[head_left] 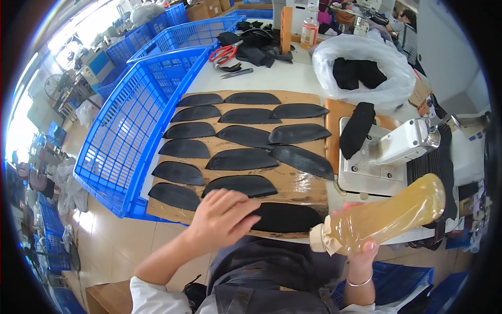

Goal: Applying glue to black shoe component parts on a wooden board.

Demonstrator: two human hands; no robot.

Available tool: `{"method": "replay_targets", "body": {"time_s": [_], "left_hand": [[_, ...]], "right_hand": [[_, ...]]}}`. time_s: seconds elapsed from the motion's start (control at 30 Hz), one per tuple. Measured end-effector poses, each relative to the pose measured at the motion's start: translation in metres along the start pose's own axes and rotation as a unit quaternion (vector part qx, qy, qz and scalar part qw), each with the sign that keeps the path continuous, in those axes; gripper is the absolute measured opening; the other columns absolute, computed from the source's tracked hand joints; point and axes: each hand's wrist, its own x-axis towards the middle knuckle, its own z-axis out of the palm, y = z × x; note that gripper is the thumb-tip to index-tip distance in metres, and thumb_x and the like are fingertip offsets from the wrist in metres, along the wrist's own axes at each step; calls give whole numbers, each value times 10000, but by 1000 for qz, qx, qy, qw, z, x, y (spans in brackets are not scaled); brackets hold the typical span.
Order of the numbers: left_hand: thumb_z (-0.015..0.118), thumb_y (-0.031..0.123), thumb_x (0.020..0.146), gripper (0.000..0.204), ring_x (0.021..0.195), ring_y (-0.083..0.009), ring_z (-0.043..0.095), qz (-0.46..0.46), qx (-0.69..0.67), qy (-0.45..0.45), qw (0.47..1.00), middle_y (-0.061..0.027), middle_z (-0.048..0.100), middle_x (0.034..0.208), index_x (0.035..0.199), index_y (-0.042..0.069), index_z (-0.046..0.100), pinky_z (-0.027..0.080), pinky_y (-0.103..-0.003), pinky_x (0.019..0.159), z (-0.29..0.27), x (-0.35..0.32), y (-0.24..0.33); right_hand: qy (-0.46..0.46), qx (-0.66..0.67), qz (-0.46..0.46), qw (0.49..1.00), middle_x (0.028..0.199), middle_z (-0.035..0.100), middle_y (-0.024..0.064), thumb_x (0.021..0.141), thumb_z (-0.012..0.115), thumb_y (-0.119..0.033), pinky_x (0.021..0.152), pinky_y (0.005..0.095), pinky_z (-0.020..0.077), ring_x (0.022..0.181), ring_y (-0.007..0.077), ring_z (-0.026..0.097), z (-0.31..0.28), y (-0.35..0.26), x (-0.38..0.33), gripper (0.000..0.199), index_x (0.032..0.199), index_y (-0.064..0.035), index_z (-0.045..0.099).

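Observation:
My left hand (222,215) is over the near edge of the brown board (300,191), fingers loosely bent and thumb apart from them. It is at the left end of a matte black half-oval piece (287,217); whether the fingertips touch that piece I cannot tell. Just beyond the hand lies another black curved piece (243,185). My right hand (363,254) is wrapped round a clear plastic bottle (389,214) of yellowish liquid. The bottle is tilted, its wrapped neck low and pointing left beside the matte piece.
Several black curved pieces (243,159) lie in rows on the board. A blue crate (125,131) stands at the left. Red-handled scissors (225,53) and tweezers (237,73) are farther back. At the right are a white sewing machine (402,141) and a plastic bag (334,57) holding black pieces.

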Motion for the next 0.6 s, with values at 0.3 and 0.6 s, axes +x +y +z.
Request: {"method": "replay_targets", "body": {"time_s": [0.3, 0.6], "left_hand": [[660, 80, 684, 262, 893, -229, 641, 60, 17, 114, 991, -82, 658, 906, 940, 24, 636, 531, -322, 738, 28, -69, -27], [625, 88, 668, 260, 894, -227, 645, 70, 0, 140, 988, -86, 654, 905, 920, 25, 635, 532, -316, 750, 27, -73, -33]], "right_hand": [[-267, -439, -107, 851, 1187, 488, 142, 691, 751, -208, 832, 301, 457, 1024, 194, 505, 94, -6, 39, 656, 1225, -30, 415], [-234, -458, 76, 854, 1097, 518, 72, 649, 729, -55, 798, 271, 471, 941, 140, 539, 147, 10, 34, 629, 1209, -34, 444]]}}
